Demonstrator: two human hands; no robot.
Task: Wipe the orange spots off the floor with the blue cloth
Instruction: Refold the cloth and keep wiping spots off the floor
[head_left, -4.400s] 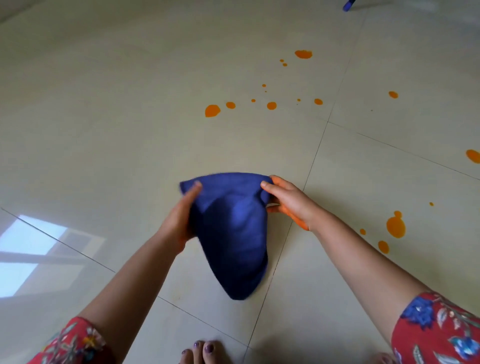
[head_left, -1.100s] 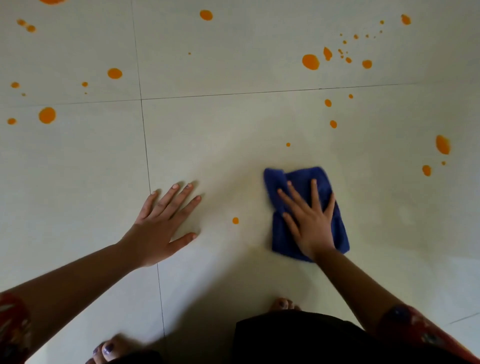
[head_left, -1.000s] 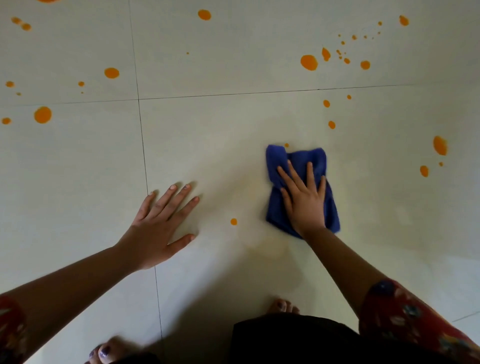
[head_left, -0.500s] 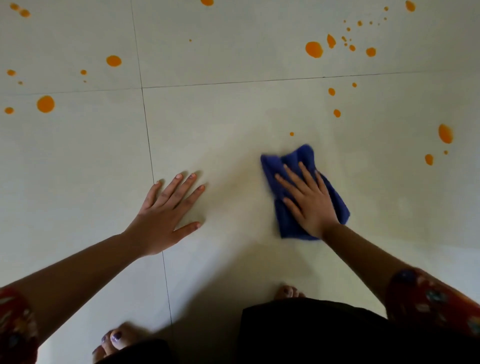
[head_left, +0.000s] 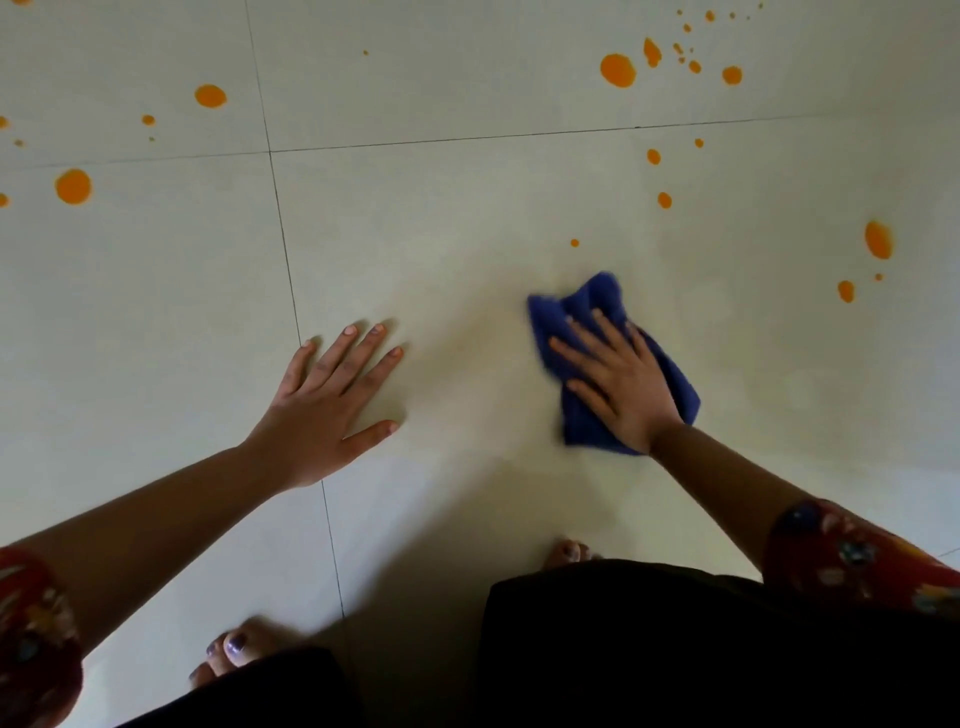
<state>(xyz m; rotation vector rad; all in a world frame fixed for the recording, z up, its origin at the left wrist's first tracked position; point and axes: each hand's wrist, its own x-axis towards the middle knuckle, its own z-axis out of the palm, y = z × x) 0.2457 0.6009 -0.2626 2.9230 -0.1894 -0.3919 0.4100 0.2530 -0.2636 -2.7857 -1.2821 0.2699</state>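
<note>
- Pale tiled floor, orange spots scattered over the far tiles on both sides.
- blue cloth lies bunched under the right hand, grip open, fingers pressing flat.
- left hand spread on bare tile, grip open.
- one small spot just beyond the cloth.

Pale tiled floor, orange spots, blue cloth.

The orange spot beside the blue cloth is gone.
</note>
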